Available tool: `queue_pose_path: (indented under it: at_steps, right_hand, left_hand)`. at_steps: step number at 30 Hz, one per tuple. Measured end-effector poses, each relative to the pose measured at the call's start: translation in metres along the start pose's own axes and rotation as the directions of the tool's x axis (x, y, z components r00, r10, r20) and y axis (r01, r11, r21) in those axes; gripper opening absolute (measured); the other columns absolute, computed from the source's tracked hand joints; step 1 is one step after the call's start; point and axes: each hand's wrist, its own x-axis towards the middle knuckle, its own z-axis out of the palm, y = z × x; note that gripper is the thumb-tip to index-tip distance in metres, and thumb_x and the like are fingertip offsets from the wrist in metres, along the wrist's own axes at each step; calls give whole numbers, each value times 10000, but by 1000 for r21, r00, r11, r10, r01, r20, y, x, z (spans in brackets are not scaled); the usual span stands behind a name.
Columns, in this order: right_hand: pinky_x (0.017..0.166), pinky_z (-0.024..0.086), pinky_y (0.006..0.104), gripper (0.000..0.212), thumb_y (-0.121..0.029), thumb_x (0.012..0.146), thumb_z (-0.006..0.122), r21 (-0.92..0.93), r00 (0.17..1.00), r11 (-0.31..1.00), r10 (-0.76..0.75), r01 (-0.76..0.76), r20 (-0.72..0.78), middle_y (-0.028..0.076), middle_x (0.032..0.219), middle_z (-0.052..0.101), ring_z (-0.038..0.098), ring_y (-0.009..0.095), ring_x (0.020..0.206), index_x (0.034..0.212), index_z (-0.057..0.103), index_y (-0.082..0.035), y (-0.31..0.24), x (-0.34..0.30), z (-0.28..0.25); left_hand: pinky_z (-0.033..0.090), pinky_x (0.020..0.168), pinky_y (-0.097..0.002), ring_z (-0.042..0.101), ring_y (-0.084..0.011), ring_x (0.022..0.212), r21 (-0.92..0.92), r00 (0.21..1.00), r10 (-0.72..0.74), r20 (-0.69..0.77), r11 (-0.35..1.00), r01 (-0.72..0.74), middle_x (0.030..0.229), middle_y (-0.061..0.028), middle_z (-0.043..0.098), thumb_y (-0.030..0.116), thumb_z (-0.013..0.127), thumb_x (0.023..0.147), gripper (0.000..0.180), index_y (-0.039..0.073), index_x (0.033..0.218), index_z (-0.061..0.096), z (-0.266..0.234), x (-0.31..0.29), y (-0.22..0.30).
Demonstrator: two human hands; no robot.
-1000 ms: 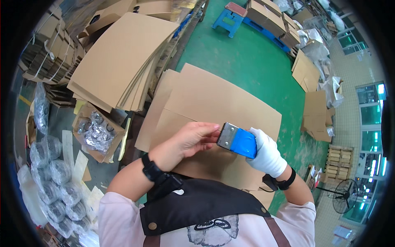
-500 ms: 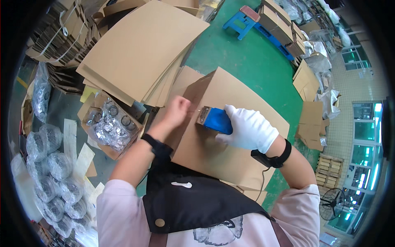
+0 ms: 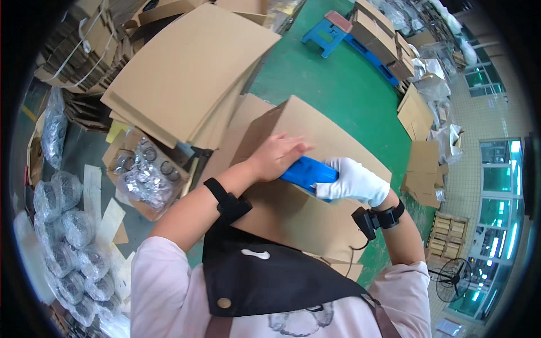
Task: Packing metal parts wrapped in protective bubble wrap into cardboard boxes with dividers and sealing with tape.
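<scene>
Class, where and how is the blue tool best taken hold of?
The blue tool is probably best gripped at its right end, coming from the right: its long body slants toward the bare left hand, and the gloved right hand fits around that right end.

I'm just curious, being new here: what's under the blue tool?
Brown cardboard shows around the blue tool. What lies directly under it is covered, so I can't tell whether tool and cardboard touch. The gloved right hand also hides its right end.

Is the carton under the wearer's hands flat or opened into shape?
Opened into shape: the carton shows a shaded side panel angled from its broad upper face. I cannot tell whether its underside is closed.
</scene>
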Motion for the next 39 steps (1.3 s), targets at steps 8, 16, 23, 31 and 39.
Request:
queue_pose_path:
  at_steps: [8, 16, 23, 31, 39]
  right_hand:
    - [653, 482, 247, 423, -405, 828, 749, 383, 957, 890, -287, 246, 52, 16, 797, 650, 588, 73, 724, 919, 669, -1, 77, -6, -14]
    - [501, 421, 212, 456, -406, 716, 834, 423, 957, 898, 220, -124, -187, 8, 663, 605, 569, 69, 580, 816, 658, 3, 354, -266, -72]
    - [535, 524, 355, 425, -431, 762, 669, 59, 920, 982, 188, -179, -344, 121, 639, 659, 658, 228, 550, 833, 681, -12, 366, -185, -29]
    - [689, 528, 477, 276, -389, 820, 521, -30, 671, 957, 179, -288, -720, 207, 826, 678, 665, 398, 781, 903, 671, -173, 341, -146, 16]
    - [728, 521, 449, 450, -456, 869, 607, 377, 103, 903, 403, -209, -909, 212, 859, 690, 671, 399, 810, 1006, 659, -31, 318, -141, 73]
  left_hand:
    - [261, 1159, -391, 386, -286, 1375, -29, 924, -360, 131, 930, 366, 1437, -160, 471, 537, 152, 1039, 715, 18, 1353, 530, 19, 16, 4]
    - [119, 1198, -433, 187, -241, 1482, 959, 903, -399, 159, 279, -46, 1601, -60, 232, 281, 324, 1018, 513, 143, 1512, 328, 55, 13, 28]
    - [126, 1189, -461, 165, -244, 1489, 983, 893, -436, 113, 180, -37, 1611, -51, 198, 311, 318, 1026, 525, 156, 1527, 289, 66, 15, 22]
    - [302, 1132, -469, 260, -400, 1427, 761, 881, -144, -451, 453, 464, 1537, -321, 198, 487, 458, 985, 829, -68, 1503, 125, 42, -14, 1]
    - [462, 916, -341, 605, -258, 1033, -217, 518, -563, -643, 783, 582, 1127, -175, 657, 634, 213, 1000, 838, -86, 1234, 570, 16, -27, 40]
